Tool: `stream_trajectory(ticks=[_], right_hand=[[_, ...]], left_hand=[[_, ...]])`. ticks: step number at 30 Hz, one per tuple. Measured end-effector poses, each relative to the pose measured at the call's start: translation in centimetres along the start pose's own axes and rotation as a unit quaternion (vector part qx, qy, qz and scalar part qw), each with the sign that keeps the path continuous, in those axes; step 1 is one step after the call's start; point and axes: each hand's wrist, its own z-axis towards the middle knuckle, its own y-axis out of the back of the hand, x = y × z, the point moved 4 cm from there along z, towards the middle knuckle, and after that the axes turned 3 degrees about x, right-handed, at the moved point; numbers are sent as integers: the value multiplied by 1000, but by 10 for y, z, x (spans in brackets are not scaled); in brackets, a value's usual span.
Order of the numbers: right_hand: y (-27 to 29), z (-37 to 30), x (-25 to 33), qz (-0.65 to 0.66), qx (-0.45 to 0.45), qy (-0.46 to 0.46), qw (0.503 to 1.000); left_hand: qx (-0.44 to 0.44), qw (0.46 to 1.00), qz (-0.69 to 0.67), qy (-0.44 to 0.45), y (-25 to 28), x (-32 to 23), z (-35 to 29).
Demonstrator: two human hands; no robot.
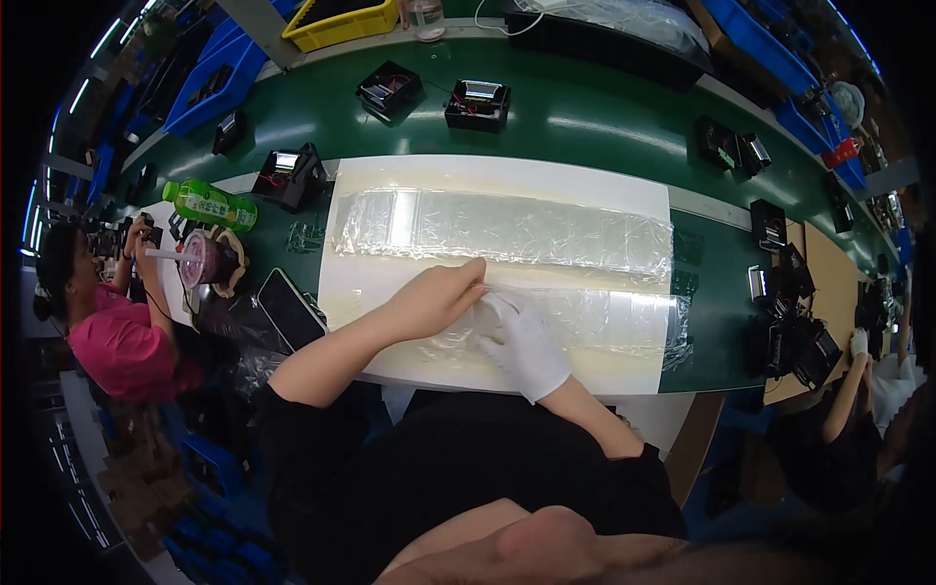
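Note:
My bare left hand (441,298) is closed, thumb and fingertips pinching the far edge of a crinkled clear plastic film (604,322). My right hand (525,349), in a white glove, meets it there, its fingertips bent onto the same edge. The film is stretched out flat along the near half of a white board (351,292). Beyond it, across the board, lies a second long strip of clear plastic film (546,231), wrinkled along its borders and shining at its left part. The right ends of both strips hang past the board onto the green table.
To my left are a phone (291,310), a lidded cup (202,258) with a straw and a green bottle (212,205). Black boxes with wires (478,105) stand along the green table (575,127). A yellow bin (341,21) is at the back. People work at both sides.

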Motion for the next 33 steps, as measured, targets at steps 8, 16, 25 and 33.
stream_trajectory(ticks=[8,16,25,33], right_hand=[[18,12,3,44,5,10,999],[25,-19,-16,31,-1,-30,999],[91,-65,-62,432,-209,-295,827],[91,-136,-88,258,-146,-360,885]], left_hand=[[58,816,-540,198,-21,23,4],[-93,991,49,83,-13,21,10],[-23,990,61,-122,8,14,-9],[-253,905,309,148,86,130,64]])
